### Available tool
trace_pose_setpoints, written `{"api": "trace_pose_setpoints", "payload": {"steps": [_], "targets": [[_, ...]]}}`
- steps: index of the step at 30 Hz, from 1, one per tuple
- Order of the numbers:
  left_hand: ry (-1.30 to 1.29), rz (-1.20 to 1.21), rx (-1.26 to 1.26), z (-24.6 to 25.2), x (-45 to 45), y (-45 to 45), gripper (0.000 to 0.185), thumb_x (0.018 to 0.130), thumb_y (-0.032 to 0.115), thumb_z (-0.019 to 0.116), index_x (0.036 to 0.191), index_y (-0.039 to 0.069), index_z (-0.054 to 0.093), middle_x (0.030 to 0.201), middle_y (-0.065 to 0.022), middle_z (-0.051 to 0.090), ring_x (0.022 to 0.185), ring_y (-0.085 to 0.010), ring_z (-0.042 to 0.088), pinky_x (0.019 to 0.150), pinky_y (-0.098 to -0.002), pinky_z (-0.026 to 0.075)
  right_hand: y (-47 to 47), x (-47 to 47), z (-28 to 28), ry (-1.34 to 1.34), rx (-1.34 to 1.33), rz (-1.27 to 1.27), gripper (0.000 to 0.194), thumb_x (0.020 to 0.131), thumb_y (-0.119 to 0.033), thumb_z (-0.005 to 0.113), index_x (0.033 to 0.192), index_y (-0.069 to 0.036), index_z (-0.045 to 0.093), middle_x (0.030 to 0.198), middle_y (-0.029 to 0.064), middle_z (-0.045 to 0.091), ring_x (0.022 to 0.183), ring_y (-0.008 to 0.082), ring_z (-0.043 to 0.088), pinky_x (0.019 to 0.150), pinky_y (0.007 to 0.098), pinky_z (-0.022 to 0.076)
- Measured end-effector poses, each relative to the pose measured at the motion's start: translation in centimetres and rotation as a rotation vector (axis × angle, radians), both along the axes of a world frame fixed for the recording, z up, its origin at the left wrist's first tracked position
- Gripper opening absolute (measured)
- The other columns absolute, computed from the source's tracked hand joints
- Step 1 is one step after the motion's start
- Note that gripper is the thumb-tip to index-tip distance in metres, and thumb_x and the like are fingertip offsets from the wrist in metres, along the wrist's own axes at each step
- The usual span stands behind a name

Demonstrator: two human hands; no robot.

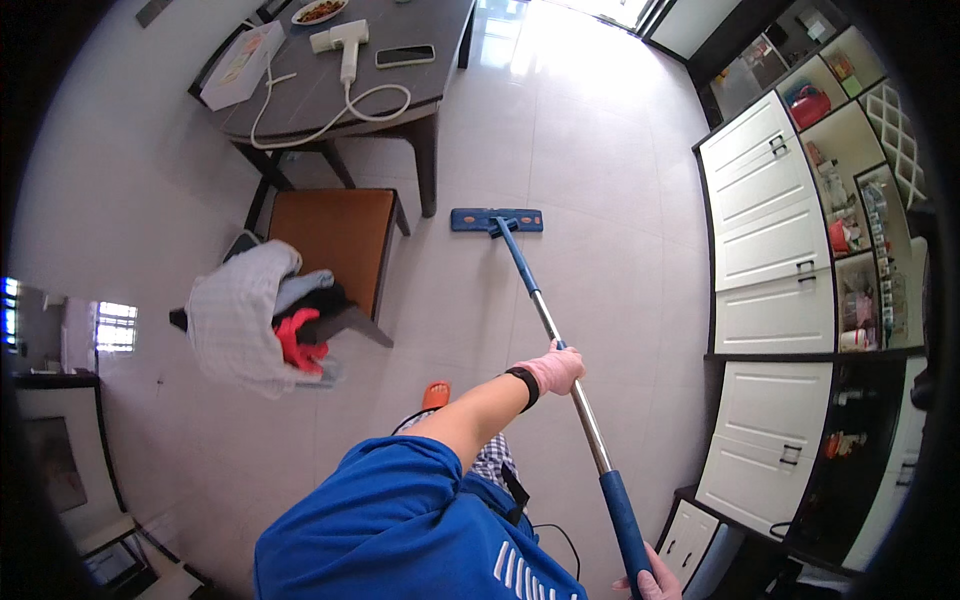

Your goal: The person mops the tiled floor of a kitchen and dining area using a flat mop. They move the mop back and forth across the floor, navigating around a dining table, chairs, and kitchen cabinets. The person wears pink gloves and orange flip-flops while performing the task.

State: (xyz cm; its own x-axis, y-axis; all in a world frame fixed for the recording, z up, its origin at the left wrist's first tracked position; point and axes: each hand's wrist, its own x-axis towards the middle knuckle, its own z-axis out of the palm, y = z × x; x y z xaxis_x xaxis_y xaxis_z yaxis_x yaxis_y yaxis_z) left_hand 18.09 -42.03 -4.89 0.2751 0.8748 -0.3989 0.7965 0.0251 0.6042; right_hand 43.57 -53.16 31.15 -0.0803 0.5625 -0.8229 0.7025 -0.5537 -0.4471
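A flat mop with a steel pole [589, 424] runs from the bottom of the view up to its blue mop head [517, 220], which lies flat on the tiled floor. My left hand [558, 370], in a pink glove, is wrapped around the middle of the pole. Lower down, my right hand [657, 579] grips the blue handle sleeve [625, 517] near its end; part of that hand is cut off by the picture's edge. The mop head stands a little right of a dark table leg.
Left of the mop is a chair with a brown seat [330, 232], clothes [240, 315] draped over its back. A dark table [420, 82] holds a hair dryer [349, 41], a phone [405, 56] and a plate of food [319, 10]. White cabinets [772, 210] line the right side.
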Motion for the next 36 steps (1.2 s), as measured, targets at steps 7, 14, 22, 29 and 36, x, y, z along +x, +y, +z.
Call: {"api": "trace_pose_setpoints", "payload": {"steps": [7,14,22,29,36], "targets": [[0.028,0.0,0.013,-1.4,-9.8,9.9,0.023,0.071,0.012,0.063,0.094,0.013,0.068,0.106,-0.0101,0.059,0.114,-0.0292,0.048,0.098,-0.0659,0.031,9.8,-9.1,-2.1,0.04,0.012,-0.006,0.043,0.091,-0.023,0.052,0.132,-0.01,0.051,0.075,-0.0042,0.055,0.051,0.0031,0.039,0.044,0.0185,0.0319],[0.036,0.064,0.018,-2.4,-19.0,22.2,0.014,0.071,0.013,0.064,0.085,0.011,0.066,0.1,-0.01,0.056,0.11,-0.0288,0.048,0.1,-0.066,0.03,23.3,-17.8,-3.2,0.116,0.021,-0.039,0.043,0.092,-0.019,0.049,0.134,-0.009,0.049,0.077,-0.0026,0.056,0.05,0.0035,0.04,0.044,0.018,0.0324],[0.072,0.073,0.038,-4.0,-27.7,36.0,0.02,0.07,0.014,0.064,0.09,0.014,0.068,0.103,-0.0092,0.057,0.114,-0.0293,0.048,0.098,-0.0642,0.032,36.9,-27.0,-3.8,0.124,0.047,-0.135,0.042,0.092,-0.019,0.046,0.133,-0.009,0.05,0.077,-0.0022,0.057,0.052,0.0041,0.04,0.045,0.0183,0.0332],[0.148,0.024,0.049,-5.9,-39.8,49.2,0.02,0.07,0.015,0.065,0.089,0.016,0.069,0.102,-0.0067,0.06,0.111,-0.0272,0.051,0.096,-0.0637,0.034,48.9,-38.3,-6.4,0.113,0.068,0.025,0.04,0.094,-0.021,0.045,0.132,-0.009,0.05,0.077,-0.0024,0.057,0.053,0.0039,0.041,0.045,0.0186,0.0346],[0.176,-0.002,0.016,-7.5,-57.4,64.4,0.018,0.07,0.014,0.066,0.088,0.013,0.067,0.102,-0.0082,0.057,0.113,-0.0281,0.048,0.099,-0.0626,0.034,63.5,-54.6,-9.9,0.083,0.068,0.09,0.04,0.094,-0.02,0.044,0.132,-0.009,0.05,0.073,-0.0028,0.055,0.051,0.0044,0.04,0.044,0.0197,0.033]]}}
